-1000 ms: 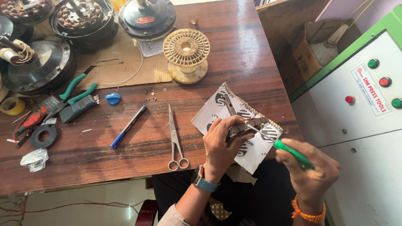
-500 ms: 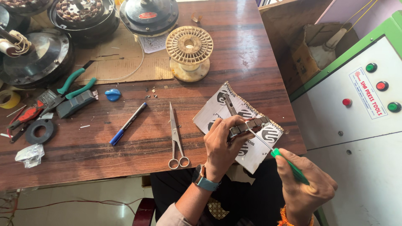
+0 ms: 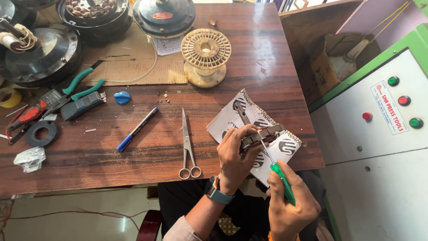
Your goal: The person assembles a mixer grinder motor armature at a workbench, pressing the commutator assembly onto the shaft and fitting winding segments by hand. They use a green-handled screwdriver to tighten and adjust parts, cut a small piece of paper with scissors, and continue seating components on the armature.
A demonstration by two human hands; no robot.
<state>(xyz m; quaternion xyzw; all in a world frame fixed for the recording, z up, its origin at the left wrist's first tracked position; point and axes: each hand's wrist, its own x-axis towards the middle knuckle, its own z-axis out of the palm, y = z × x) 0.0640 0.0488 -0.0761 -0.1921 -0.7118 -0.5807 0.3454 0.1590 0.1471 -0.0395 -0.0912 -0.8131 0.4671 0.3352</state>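
Note:
My left hand grips a small metal laminated core piece over a printed white paper sheet near the table's right front corner. My right hand holds a green-handled screwdriver, its thin shaft running up to the metal piece. A grey watch sits on my left wrist.
Scissors and a blue pen lie left of my hands. A cream wire spool, green-handled pliers, tape rolls and several dark fan motor housings fill the far left. A green and white machine panel with buttons stands right.
My right hand has shifted left and up, bringing the screwdriver tip closer against the metal piece. My left hand keeps its grip in place.

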